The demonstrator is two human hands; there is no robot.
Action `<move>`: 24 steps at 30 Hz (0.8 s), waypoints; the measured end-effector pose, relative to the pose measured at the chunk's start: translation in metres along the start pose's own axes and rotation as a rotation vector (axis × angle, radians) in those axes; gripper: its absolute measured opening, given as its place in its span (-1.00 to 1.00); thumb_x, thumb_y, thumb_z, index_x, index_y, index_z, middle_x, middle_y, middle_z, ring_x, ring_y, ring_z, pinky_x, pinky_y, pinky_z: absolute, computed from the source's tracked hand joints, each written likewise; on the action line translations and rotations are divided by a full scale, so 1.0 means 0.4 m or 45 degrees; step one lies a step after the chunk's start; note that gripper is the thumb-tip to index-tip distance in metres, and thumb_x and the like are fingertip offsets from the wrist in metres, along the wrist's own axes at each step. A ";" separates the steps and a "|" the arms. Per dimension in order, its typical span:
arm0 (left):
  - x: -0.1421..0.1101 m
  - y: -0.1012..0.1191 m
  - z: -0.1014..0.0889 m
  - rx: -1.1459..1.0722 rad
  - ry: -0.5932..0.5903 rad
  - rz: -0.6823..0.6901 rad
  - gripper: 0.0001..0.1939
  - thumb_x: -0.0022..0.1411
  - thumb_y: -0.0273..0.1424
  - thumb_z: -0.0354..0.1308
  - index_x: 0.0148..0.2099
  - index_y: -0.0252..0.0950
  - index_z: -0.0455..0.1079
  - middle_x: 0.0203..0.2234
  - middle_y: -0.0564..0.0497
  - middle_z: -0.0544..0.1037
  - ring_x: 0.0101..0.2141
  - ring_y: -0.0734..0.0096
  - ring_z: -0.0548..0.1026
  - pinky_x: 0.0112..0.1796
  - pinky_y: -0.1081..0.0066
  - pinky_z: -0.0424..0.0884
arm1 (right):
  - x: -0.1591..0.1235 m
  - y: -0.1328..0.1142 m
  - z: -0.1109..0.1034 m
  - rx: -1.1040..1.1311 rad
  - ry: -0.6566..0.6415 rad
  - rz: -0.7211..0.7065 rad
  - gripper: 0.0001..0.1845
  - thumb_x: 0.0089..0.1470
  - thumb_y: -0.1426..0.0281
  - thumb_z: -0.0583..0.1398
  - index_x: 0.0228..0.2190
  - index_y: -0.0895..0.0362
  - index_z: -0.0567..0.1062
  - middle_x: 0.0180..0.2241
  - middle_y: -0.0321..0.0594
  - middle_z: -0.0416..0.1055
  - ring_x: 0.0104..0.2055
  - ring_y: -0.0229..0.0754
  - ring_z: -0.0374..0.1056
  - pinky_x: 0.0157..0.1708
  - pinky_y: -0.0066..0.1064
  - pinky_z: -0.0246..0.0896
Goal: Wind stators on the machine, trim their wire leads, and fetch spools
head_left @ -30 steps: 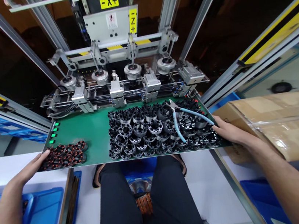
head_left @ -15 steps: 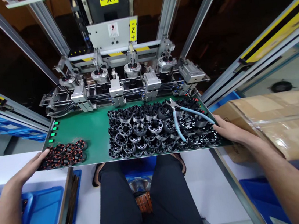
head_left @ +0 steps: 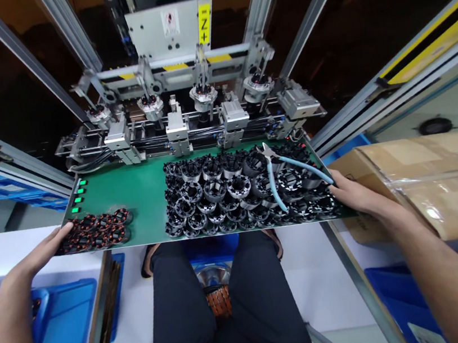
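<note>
My left hand (head_left: 51,246) rests at the left edge of the green work surface (head_left: 127,177), fingers stretched out, beside a cluster of copper-wound motor stators (head_left: 101,229). At the right edge lies my right hand (head_left: 349,193), its fingers extended and partly hidden behind the edge. It is close to the handle end of blue-handled cutting pliers (head_left: 276,187), which lie spread on top of several rows of black and silver ring-shaped stator cores (head_left: 215,191). Neither hand appears to hold anything.
Behind the surface stands a machine with several stator-holding spindles (head_left: 204,98) and clamp blocks (head_left: 175,125). Green buttons (head_left: 78,200) line the left edge. A taped cardboard box (head_left: 435,182) stands right; blue trays (head_left: 69,324) lie left. Metal posts flank both sides.
The view has tilted slightly downward, so the machine and the surface sit a little higher in the picture. Both hands keep their places at the edges; the pliers and parts lie as before.
</note>
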State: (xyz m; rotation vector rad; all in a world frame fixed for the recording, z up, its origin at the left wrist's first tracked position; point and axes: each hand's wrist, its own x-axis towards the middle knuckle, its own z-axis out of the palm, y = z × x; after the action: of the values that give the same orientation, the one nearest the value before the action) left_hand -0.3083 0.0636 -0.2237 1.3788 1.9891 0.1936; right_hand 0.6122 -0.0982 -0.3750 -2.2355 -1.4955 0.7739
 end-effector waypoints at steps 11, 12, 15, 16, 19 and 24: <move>0.010 -0.005 -0.010 0.058 -0.011 0.002 0.43 0.12 0.67 0.16 0.57 -0.43 0.48 0.53 -0.30 0.53 0.55 -0.35 0.44 0.63 -0.18 0.13 | 0.001 0.001 -0.002 0.115 -0.067 0.070 -0.09 0.22 -0.16 0.16 0.46 -0.03 0.31 0.58 0.05 0.35 0.66 0.28 0.28 0.72 0.03 0.01; 0.012 -0.009 -0.010 0.055 -0.010 0.007 0.43 0.13 0.67 0.16 0.58 -0.43 0.47 0.53 -0.31 0.53 0.54 -0.35 0.45 0.62 -0.20 0.14 | 0.001 0.000 -0.003 0.110 -0.075 0.076 -0.06 0.22 -0.17 0.16 0.47 -0.02 0.30 0.60 0.06 0.32 0.66 0.28 0.26 0.72 0.03 0.00; 0.014 -0.015 -0.011 0.043 -0.017 0.018 0.38 0.19 0.63 0.16 0.59 -0.42 0.46 0.53 -0.31 0.53 0.54 -0.32 0.46 0.63 -0.16 0.14 | 0.002 -0.001 -0.003 0.099 -0.086 0.086 -0.04 0.22 -0.19 0.15 0.48 -0.02 0.29 0.60 0.05 0.32 0.67 0.29 0.25 0.72 0.04 0.00; 0.014 -0.016 -0.011 0.037 -0.022 0.022 0.36 0.21 0.62 0.17 0.59 -0.42 0.46 0.54 -0.31 0.51 0.55 -0.30 0.44 0.64 -0.13 0.12 | 0.002 -0.001 -0.003 0.099 -0.086 0.087 -0.04 0.21 -0.20 0.14 0.48 -0.02 0.29 0.59 0.05 0.34 0.66 0.30 0.26 0.72 0.04 0.02; 0.012 -0.013 -0.010 0.023 -0.043 0.009 0.37 0.21 0.62 0.17 0.60 -0.41 0.45 0.55 -0.30 0.50 0.58 -0.26 0.41 0.65 -0.06 0.10 | 0.004 -0.001 0.001 0.112 -0.074 0.075 -0.05 0.22 -0.21 0.13 0.47 -0.03 0.29 0.57 0.06 0.37 0.65 0.29 0.28 0.71 0.01 0.04; 0.004 0.000 -0.008 0.004 -0.074 0.025 0.48 0.14 0.66 0.16 0.64 -0.46 0.38 0.58 -0.38 0.44 0.58 -0.28 0.40 0.63 -0.02 0.17 | 0.009 -0.003 0.006 0.095 -0.052 0.080 -0.08 0.24 -0.23 0.11 0.46 -0.05 0.30 0.52 0.09 0.44 0.59 0.32 0.38 0.69 0.03 0.13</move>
State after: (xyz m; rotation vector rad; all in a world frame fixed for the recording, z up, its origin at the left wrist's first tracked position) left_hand -0.3107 0.0657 -0.2221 1.3908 1.9295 0.1577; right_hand 0.6110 -0.0945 -0.3771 -2.2333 -1.3971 0.8849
